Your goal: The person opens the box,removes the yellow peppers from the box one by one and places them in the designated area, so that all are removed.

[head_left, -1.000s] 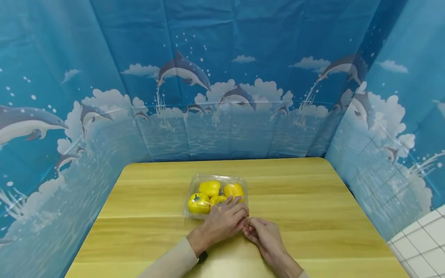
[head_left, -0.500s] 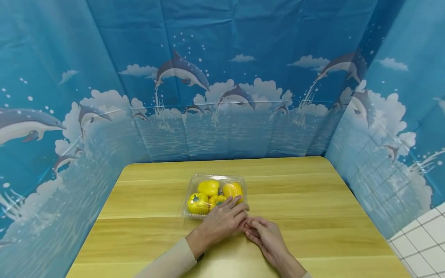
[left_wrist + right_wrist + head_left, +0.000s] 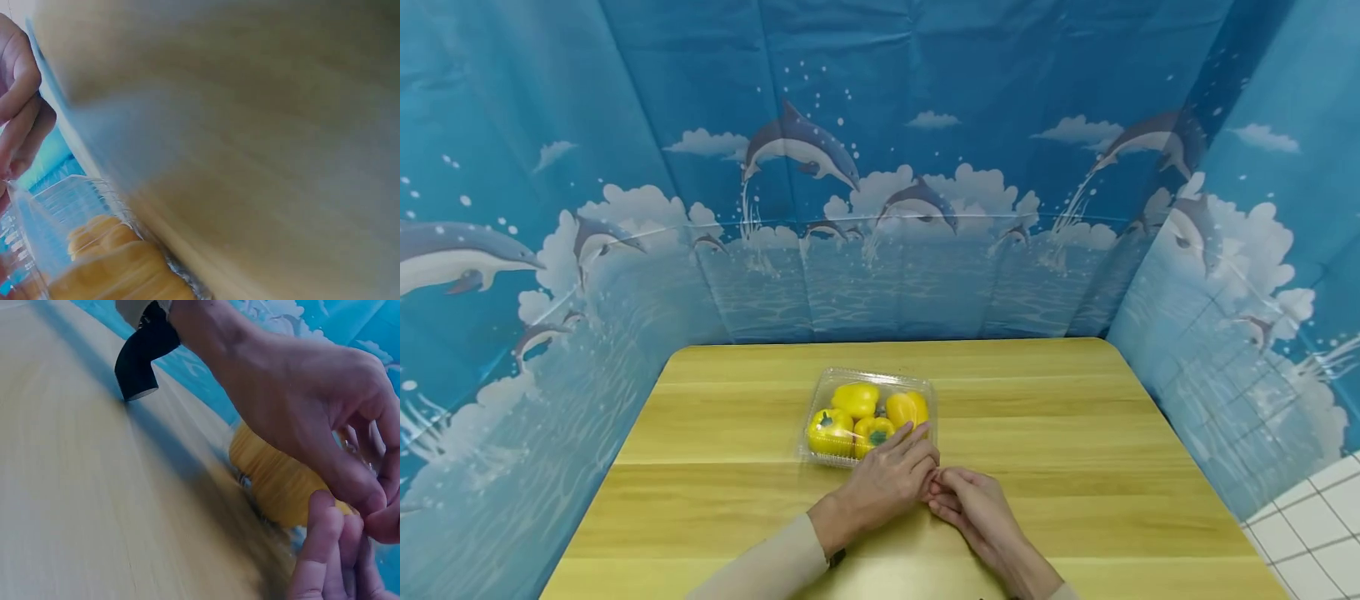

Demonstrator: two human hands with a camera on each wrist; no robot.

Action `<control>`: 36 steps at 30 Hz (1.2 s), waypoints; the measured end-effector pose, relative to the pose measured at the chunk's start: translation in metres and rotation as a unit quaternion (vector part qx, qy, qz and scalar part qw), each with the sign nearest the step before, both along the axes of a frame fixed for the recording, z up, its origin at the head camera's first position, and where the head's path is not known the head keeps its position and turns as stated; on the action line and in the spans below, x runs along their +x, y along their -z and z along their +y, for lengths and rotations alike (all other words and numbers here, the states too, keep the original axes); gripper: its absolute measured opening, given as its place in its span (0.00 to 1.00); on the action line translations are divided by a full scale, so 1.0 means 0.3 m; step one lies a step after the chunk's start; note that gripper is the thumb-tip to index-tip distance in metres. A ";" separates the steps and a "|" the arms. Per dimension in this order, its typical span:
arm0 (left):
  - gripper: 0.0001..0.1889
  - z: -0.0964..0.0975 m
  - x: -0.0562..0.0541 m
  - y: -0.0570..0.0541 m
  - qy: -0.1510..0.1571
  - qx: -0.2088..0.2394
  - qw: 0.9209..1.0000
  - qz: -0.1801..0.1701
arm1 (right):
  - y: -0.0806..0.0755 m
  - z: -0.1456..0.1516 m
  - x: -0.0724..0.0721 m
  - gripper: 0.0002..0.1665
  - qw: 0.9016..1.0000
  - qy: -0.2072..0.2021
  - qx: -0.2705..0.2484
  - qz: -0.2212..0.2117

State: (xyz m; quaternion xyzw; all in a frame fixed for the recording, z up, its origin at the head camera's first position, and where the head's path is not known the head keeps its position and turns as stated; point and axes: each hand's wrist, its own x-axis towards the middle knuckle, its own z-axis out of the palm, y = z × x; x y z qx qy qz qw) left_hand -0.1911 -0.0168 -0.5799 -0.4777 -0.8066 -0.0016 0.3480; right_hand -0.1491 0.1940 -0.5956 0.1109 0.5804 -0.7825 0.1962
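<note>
A clear plastic clamshell container (image 3: 881, 374) stands on the table with several yellow bell peppers (image 3: 855, 400) inside. Its lid lies over them. Over its near right corner is my left hand (image 3: 887, 483), some fingers resting on the lid while thumb and forefinger pinch at the edge. Close against it, my right hand (image 3: 977, 508) pinches at the same corner. In the left wrist view a clear flap of the container (image 3: 37, 219) reaches the right hand's fingertips (image 3: 19, 165). The fingers hide the exact spot they grip.
The wooden table (image 3: 1037, 417) extends on both sides of the container. Blue dolphin-print curtains (image 3: 925, 275) stand behind it and at both sides. White tiles (image 3: 1315, 517) show at the lower right. A dark band (image 3: 140, 359) sits on the left wrist.
Both hands stay at the container's near right corner with only slight finger movement. The head view has shifted a little; the container keeps its place on the table.
</note>
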 end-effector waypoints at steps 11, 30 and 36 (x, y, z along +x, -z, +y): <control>0.03 0.005 0.002 -0.020 0.006 0.012 0.997 -0.070 | 0.000 -0.034 0.003 0.12 0.999 0.049 -0.013 -0.006; 0.09 0.001 -0.038 -0.230 0.049 0.107 0.992 -0.034 | 0.015 -0.037 0.049 0.11 1.000 -0.007 -0.004 0.021; 0.13 -0.044 -0.064 -0.289 0.016 0.066 0.997 0.033 | 0.004 -0.019 0.047 0.17 1.000 0.007 0.004 0.020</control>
